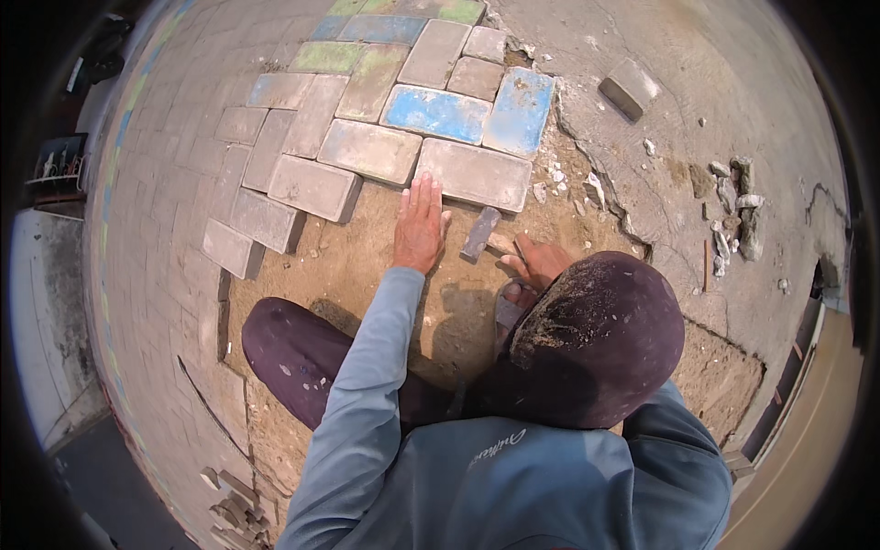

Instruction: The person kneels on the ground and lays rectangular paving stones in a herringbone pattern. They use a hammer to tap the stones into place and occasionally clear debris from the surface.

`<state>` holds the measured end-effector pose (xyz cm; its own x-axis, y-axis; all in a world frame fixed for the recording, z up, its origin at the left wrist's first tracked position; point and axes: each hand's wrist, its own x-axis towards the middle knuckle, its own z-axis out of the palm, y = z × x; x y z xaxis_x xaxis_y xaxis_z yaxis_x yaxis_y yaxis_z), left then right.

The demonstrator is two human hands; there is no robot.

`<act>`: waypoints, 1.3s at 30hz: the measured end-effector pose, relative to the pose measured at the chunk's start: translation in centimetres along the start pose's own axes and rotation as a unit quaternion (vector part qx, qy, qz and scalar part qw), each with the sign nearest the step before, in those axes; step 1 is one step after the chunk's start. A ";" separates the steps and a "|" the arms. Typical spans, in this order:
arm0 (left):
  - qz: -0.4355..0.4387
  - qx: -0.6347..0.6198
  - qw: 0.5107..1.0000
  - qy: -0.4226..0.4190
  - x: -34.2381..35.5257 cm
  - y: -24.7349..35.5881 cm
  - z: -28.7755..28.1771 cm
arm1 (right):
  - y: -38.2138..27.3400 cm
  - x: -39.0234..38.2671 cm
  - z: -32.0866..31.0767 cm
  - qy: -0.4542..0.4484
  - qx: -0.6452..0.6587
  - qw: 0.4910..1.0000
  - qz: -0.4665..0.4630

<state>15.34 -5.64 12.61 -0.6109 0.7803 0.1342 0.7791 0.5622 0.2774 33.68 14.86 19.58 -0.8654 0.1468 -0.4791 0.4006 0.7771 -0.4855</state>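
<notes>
My left hand (417, 229) lies flat, fingers stretched out, with its fingertips on the near edge of a pale concrete paver (474, 170). My right hand (541, 258), beside my bent right knee, is on the wooden handle of a hammer (479, 234), whose grey head is just below that paver. The hand is partly hidden by the knee. Bare sand (321, 238) lies under and around my hands. Above it, rectangular pavers, some painted blue (435, 114) or green (325, 57), form a staggered pattern.
Cracked concrete (733, 110) borders the sand on the right, with a loose block (629, 90) and several rubble pieces (747, 229) on it. Older paving (156, 229) stretches along the left. Broken pavers (238, 504) are piled at the lower left. My knees flank the sand patch.
</notes>
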 end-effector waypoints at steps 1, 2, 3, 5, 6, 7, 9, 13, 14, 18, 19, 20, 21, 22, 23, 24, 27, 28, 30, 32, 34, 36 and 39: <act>0.003 0.022 1.000 -0.005 0.1 -0.1 0.2 | -0.6 -0.4 0.3 0.019 0.009 1.000 -0.007; -0.001 0.058 0.998 -0.016 0.1 -0.2 0.2 | -1.3 -0.5 0.5 0.031 -0.013 0.999 -0.034; 0.009 0.046 0.999 -0.012 0.2 -0.4 0.0 | -1.9 -0.4 0.5 0.045 -0.033 0.997 -0.061; 0.007 0.055 0.997 -0.047 0.1 -0.5 -0.5 | -2.5 0.4 0.1 0.039 -0.033 0.994 -0.093; 0.008 0.033 0.998 -0.045 0.1 -0.5 -0.8 | -2.4 1.2 -0.3 0.020 -0.016 0.995 -0.096; 0.016 0.035 0.999 -0.030 0.2 -0.6 -1.3 | -2.3 2.1 -0.4 0.023 -0.006 0.997 -0.080; 0.009 0.041 0.997 -0.070 0.7 -0.7 -2.6 | -2.0 3.5 -0.3 0.023 -0.017 0.999 -0.038; -0.060 0.024 0.998 -0.012 2.1 -4.6 -8.9 | -3.1 3.9 2.1 0.022 -0.007 1.000 -0.005; -0.062 0.038 0.997 0.020 1.9 -6.2 -11.1 | -3.7 3.7 2.7 0.027 -0.005 0.999 -0.021; -0.088 0.160 0.982 -0.058 -0.6 -12.5 -21.1 | -6.0 3.6 3.2 -0.027 -0.049 0.989 -0.137; -0.107 0.160 0.978 -0.075 -1.7 -13.2 -23.2 | -6.3 4.1 2.8 -0.038 -0.032 0.992 -0.115; -0.144 0.142 0.975 -0.086 -3.1 -13.5 -24.8 | -6.4 4.7 2.3 -0.050 -0.012 0.994 -0.097; -0.175 0.129 0.972 -0.093 -4.9 -13.3 -26.3 | -6.4 5.3 1.8 -0.055 0.017 0.994 -0.093; -0.211 0.087 0.969 -0.097 -6.9 -12.9 -27.7 | -6.3 6.0 1.5 -0.024 0.042 0.996 -0.070; -0.256 0.056 0.959 -0.111 -8.8 -12.2 -28.6 | -6.3 6.6 1.4 0.013 0.075 0.995 -0.060; -0.305 0.031 0.940 -0.148 -10.6 -11.5 -29.8 | -6.3 7.0 1.6 0.070 0.106 0.991 -0.037; -0.382 -0.056 0.905 -0.179 -13.9 -10.6 -33.1 | -7.2 7.2 3.6 0.050 0.043 0.997 -0.035; -0.392 -0.096 0.901 -0.159 -14.5 -10.4 -34.1 | -7.9 6.8 4.6 0.078 0.049 0.995 -0.034; -0.371 -0.080 0.920 -0.097 -15.1 -9.9 -35.1 | -9.6 6.2 6.3 0.051 0.071 0.994 -0.067; -0.363 -0.070 0.926 -0.070 -15.0 -9.7 -35.6 | -11.2 6.2 7.1 0.014 0.067 0.992 -0.111; -0.365 -0.078 0.924 -0.077 -15.1 -9.4 -35.4 | -12.1 7.3 6.9 -0.042 0.064 0.981 -0.177; -0.378 -0.070 0.917 -0.104 -15.4 -9.2 -35.3 | -12.2 9.2 6.1 -0.049 0.078 0.979 -0.180; -0.392 -0.091 0.910 -0.099 -16.6 -8.7 -35.6 | -11.9 11.7 5.6 0.019 0.111 0.987 -0.112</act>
<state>13.68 -33.27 41.81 -0.9174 0.2031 -0.3423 0.0676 0.9271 0.3688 20.49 3.92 15.65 -0.9487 0.0119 -0.3160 0.2500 0.6403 -0.7264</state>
